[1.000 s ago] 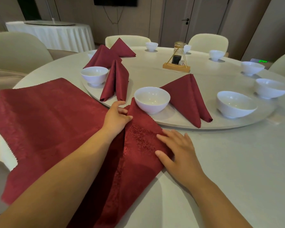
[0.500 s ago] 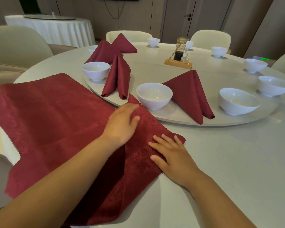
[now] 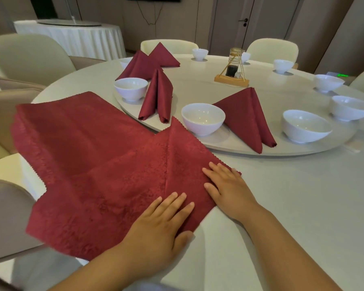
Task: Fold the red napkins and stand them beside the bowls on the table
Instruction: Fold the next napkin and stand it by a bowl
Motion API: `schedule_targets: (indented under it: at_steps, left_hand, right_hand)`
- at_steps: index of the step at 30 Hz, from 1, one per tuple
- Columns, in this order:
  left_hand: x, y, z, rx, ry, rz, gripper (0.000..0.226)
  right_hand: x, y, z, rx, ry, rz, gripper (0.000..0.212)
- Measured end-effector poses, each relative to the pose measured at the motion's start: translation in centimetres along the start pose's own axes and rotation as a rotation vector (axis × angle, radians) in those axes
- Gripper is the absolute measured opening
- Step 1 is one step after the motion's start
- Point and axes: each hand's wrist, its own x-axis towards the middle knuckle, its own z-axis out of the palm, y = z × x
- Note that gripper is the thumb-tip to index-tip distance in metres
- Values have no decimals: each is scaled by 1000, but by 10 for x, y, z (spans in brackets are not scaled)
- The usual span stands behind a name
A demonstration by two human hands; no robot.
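While both hands lie flat and open on the cloth, gripping nothing, we find the working napkin (image 3: pixel 105 164) spread at the near left edge of the table (image 3: pixel 292 206), its left part hanging past the rim. A crease runs away from us, from between the hands toward a raised point just before the nearest bowl (image 3: pixel 203 118); we take this as the long axis for the next fold. The left hand (image 3: pixel 164 223) presses the near corner. The right hand (image 3: pixel 229 190) pins the right edge and lies nearer the crease's far end, so we judge it better placed to lift that flap. Beyond, on the raised turntable (image 3: pixel 240 148), folded napkins (image 3: pixel 246 116) stand beside bowls; farther right, bowls (image 3: pixel 305 126) have no napkin. The room is a dining room with pale chairs (image 3: pixel 27 55) and a second draped table (image 3: pixel 72 36).
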Motion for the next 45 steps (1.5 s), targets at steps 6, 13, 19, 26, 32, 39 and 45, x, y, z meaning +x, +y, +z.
schedule_targets:
  at_steps: [6, 13, 19, 26, 32, 39, 45]
  left_hand:
    - [-26, -9, 7, 5, 168, -24, 47]
    - [-25, -6, 6, -66, 215, -32, 46]
    - [-32, -2, -1, -222, 486, -34, 73]
    - [-68, -22, 7, -248, 635, 72, 54]
    - [-133, -76, 18, -195, 582, -187, 56]
    - [-131, -116, 39, -48, 625, -340, 56]
    - [-113, -129, 42, 127, 795, -470, 59]
  right_hand:
    - [0, 5, -2, -79, 47, 284, 49]
    - [-14, 3, -4, 230, 667, 105, 41]
    - [-35, -48, 5, 625, 260, -268, 29]
    - [-40, -43, 8, 237, 43, -294, 45]
    - [-54, -53, 13, 174, 461, -638, 32]
    - [-61, -61, 32, -3, 454, -765, 58]
    - [-63, -64, 40, 57, 505, -705, 58]
